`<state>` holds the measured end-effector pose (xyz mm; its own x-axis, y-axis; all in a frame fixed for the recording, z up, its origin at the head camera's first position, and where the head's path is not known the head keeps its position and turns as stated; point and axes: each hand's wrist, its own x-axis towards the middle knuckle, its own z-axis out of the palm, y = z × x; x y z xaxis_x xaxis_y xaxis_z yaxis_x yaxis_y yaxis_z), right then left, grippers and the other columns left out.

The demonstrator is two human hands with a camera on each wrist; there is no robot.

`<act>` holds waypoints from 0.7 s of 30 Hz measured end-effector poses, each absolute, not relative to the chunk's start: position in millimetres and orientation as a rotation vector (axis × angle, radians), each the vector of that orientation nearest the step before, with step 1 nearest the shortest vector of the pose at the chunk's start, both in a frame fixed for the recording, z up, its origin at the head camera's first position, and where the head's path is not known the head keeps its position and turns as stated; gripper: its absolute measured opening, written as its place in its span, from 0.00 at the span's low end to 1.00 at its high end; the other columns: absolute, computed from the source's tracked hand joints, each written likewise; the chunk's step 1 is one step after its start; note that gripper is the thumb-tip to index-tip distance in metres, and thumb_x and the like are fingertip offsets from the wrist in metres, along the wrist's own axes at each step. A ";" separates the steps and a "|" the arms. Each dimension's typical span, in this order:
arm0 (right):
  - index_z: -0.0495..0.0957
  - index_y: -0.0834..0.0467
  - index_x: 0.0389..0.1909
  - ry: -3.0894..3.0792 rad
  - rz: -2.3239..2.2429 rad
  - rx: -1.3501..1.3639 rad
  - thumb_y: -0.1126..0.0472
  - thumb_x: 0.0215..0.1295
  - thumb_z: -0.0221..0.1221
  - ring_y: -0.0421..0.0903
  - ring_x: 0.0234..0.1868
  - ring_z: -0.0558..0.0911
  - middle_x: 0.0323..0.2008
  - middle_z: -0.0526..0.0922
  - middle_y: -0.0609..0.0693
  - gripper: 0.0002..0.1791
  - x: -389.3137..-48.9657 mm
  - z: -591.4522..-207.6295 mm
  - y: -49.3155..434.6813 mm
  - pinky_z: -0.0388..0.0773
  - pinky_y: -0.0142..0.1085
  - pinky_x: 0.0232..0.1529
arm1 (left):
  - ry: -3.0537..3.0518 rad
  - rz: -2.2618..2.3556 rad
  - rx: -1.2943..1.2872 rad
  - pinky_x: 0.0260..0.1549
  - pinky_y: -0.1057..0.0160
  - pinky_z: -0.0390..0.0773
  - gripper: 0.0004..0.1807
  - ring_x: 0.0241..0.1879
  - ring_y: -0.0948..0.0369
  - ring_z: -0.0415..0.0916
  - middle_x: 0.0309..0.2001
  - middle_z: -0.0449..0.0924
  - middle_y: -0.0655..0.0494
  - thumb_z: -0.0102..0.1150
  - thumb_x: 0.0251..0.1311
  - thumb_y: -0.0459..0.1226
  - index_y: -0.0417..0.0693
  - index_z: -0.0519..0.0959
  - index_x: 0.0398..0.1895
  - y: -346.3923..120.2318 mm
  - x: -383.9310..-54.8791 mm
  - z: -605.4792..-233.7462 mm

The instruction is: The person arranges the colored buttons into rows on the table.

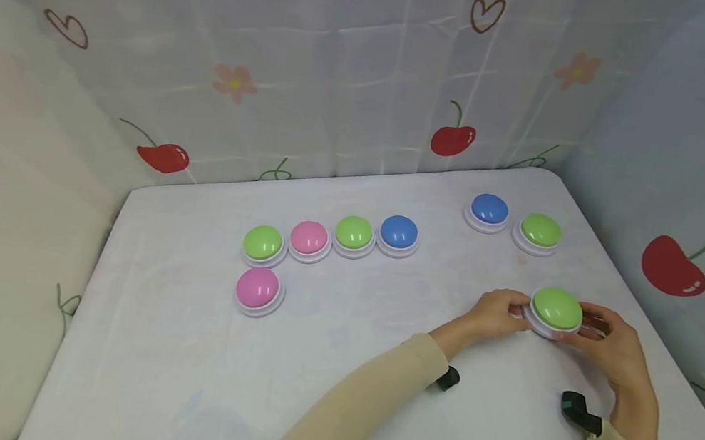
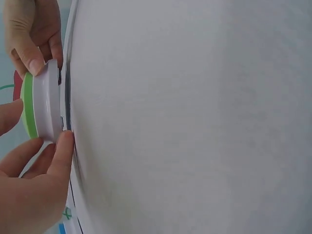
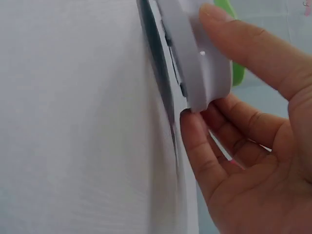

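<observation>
Both hands hold a green-domed push button (image 1: pixel 557 308) with a round white base, close over the right side of the table. My left hand (image 1: pixel 499 313) grips its left edge, and my right hand (image 1: pixel 614 351) grips the opposite edge. From the left wrist, the button's base (image 2: pixel 47 100) appears side-on, with fingers at both ends. In the right wrist view, the thumb (image 3: pixel 253 44) presses the button's side while the other fingers curl around under the rim. A gap shows between the base and the white tabletop there.
Beyond the hands stand a blue button (image 1: pixel 490 210) and another green button (image 1: pixel 541 231). A row of green, pink, green and blue buttons (image 1: pixel 353 233) lies left of centre, with a pink button (image 1: pixel 257 289) in front of its left end. Printed curtains (image 1: pixel 342 68) border the white table (image 1: pixel 183 360).
</observation>
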<state>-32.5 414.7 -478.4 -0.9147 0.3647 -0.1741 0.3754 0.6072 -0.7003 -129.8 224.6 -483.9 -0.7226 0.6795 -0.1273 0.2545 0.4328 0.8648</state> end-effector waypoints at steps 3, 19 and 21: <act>0.59 0.69 0.69 2.838 -1.236 0.620 0.51 0.55 0.71 0.16 0.35 0.65 0.61 0.67 0.73 0.48 -32.1 -475.6 412.0 0.71 0.13 0.30 | 2.219 1.302 0.752 0.38 0.85 0.71 0.25 0.41 0.74 0.77 0.49 0.84 0.60 0.69 0.55 0.36 0.48 0.79 0.59 221.1 -129.2 -481.7; 0.65 0.69 0.66 2.936 -1.397 0.354 0.56 0.55 0.71 0.17 0.41 0.69 0.59 0.70 0.66 0.41 -48.6 -455.6 360.2 0.71 0.10 0.40 | 2.462 1.398 0.848 0.32 0.85 0.70 0.25 0.35 0.72 0.77 0.47 0.80 0.52 0.75 0.49 0.37 0.41 0.81 0.53 170.4 -138.9 -467.2; 0.65 0.69 0.65 2.936 -1.419 0.302 0.57 0.54 0.72 0.18 0.44 0.68 0.59 0.70 0.66 0.41 -53.3 -454.1 351.9 0.71 0.10 0.41 | 2.493 1.396 0.837 0.32 0.85 0.70 0.25 0.34 0.72 0.76 0.46 0.80 0.52 0.75 0.49 0.38 0.42 0.82 0.52 160.9 -140.0 -465.4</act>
